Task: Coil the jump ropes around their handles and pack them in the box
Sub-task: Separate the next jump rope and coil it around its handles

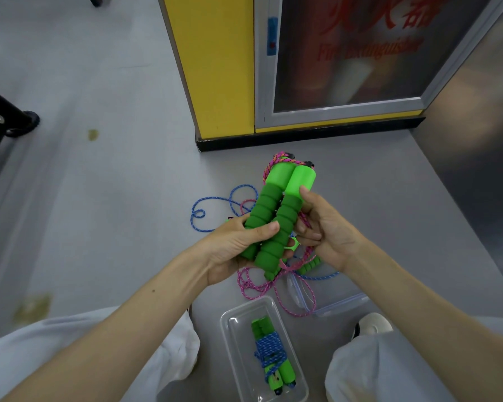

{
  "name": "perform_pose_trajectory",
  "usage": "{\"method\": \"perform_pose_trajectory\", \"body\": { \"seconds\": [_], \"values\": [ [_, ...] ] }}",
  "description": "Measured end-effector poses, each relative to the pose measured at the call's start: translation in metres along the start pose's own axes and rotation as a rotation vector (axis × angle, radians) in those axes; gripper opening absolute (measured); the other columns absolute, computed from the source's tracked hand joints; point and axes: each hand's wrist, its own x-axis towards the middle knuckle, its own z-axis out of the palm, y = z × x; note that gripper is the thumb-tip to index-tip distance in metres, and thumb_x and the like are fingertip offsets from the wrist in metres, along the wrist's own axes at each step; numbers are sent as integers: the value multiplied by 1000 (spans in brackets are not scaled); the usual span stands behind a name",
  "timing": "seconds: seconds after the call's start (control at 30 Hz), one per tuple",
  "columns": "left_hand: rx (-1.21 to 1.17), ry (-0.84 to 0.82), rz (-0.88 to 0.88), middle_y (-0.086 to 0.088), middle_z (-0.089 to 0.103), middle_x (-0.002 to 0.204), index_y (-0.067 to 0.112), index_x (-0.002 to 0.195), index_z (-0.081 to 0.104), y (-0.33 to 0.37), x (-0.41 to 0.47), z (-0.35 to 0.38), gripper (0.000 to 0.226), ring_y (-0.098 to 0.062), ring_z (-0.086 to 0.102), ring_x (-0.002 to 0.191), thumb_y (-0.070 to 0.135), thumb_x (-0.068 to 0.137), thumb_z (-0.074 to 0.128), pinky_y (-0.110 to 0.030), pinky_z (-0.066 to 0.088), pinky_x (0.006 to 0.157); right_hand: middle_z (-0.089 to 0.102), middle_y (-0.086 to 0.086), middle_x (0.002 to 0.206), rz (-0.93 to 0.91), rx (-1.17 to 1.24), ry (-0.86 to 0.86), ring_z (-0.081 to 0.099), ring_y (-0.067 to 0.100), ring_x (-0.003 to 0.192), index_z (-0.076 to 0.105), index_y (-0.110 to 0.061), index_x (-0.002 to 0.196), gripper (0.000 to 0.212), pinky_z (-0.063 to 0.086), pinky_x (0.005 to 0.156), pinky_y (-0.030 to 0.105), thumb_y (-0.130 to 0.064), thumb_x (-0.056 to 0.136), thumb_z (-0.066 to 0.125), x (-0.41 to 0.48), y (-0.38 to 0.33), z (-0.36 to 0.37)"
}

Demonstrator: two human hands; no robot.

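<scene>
Nearest us, the box (224,320) held one rope bundle (269,352), wrapped in blue. Above it, our left hand (233,245) clamped the two handles (273,216) side by side, with the thumb across. Our right hand (328,227) curled its fingers on the pink rope (262,285), thumb on a cap. Best bet: keep the handles parallel, wind tight, tuck the tail. Handles were ribbed green foam with paler smooth caps. The pink rope hung loose to the floor. A blue rope (215,207) lay beyond.
</scene>
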Motion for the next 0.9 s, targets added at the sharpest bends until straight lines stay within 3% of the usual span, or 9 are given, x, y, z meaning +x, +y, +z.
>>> {"method": "perform_pose_trajectory", "body": {
  "seconds": [0.1, 0.2, 0.7, 0.9],
  "values": [
    [-33, -1, -9, -15, 69, 108, 10, 115, 61, -1, 0, 0, 43, -33, 66, 98, 25, 74, 66, -37, 58, 77, 42, -3, 45, 7, -27, 9, 22, 3, 30, 57, -9, 87, 40, 19, 31, 15, -48, 79, 50, 0, -1, 1],
    [-61, -17, -22, -15, 69, 108, 9, 117, 60, -1, 0, 0, 44, -29, 68, 96, 20, 75, 66, -34, 57, 71, 42, -3, 45, 14, -23, 25, 23, 3, 30, 57, -10, 90, 42, 19, 32, 15, -50, 76, 51, 0, -1, 2],
    [-64, -42, -51, -17, 65, 119, 4, 125, 57, 1, 2, -5, 54, -30, 65, 104, 1, 72, 67, -32, 56, 70, 43, -2, 47, -22, 1, 54, 24, 3, 32, 59, -10, 88, 40, 21, 34, 14, -48, 77, 53, -1, -2, 0],
    [67, 74, 48, -10, 72, 94, 5, 113, 61, 3, 4, -3, 39, -23, 71, 85, -6, 76, 68, -30, 56, 64, 51, 2, 51, -27, -112, 98, 29, 5, 34, 56, -8, 71, 40, 23, 36, 16, -46, 82, 56, 0, -6, -3]
  ]
}}
